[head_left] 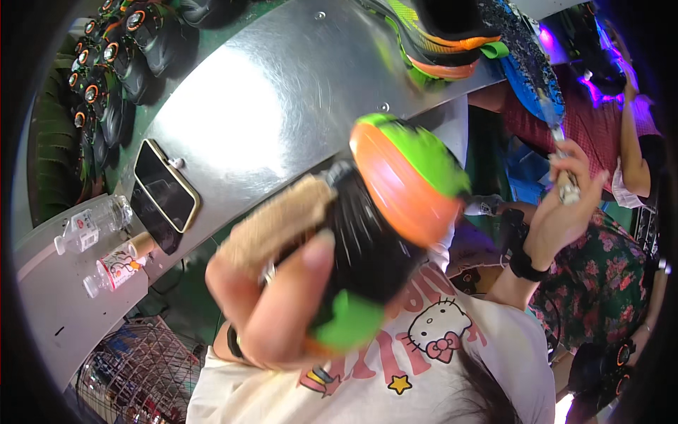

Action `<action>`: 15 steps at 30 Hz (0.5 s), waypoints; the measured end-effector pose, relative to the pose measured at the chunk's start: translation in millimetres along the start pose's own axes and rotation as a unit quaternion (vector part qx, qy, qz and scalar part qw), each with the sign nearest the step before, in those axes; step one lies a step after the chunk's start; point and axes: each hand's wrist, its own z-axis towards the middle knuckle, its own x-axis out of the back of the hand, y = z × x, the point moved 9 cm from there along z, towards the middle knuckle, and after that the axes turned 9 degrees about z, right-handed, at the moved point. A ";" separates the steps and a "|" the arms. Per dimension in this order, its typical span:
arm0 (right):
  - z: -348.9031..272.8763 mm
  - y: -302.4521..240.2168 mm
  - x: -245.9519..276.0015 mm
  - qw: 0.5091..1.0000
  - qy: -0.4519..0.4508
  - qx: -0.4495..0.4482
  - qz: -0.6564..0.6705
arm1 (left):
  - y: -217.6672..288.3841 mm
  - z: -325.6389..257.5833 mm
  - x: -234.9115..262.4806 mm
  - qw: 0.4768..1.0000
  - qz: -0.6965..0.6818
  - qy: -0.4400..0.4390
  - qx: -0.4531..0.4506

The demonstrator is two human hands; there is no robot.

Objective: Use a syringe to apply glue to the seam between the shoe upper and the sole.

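In front of a white, pink-printed shirt (339, 406), the left hand (275, 311) grasps a motion-blurred black, orange and green shoe (381, 230), while the right hand's (571, 189) fingers clasp a long, dark-speckled blue tool (533, 81).

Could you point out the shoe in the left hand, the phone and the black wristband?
Shoe (371, 230): head view, black upper.
Phone (174, 198): head view, dark screen.
Black wristband (526, 266): head view, strap.

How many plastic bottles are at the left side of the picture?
2. The upper bottle is left of the phone; the lower bottle, with a red and white label, is just below it in the picture. The dark rim may hide more.
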 end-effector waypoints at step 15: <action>-10.9 16.5 12.9 0.996 0.021 -0.083 -0.026 | -2.7 -37.5 -61.0 0.977 -0.096 -0.175 -0.076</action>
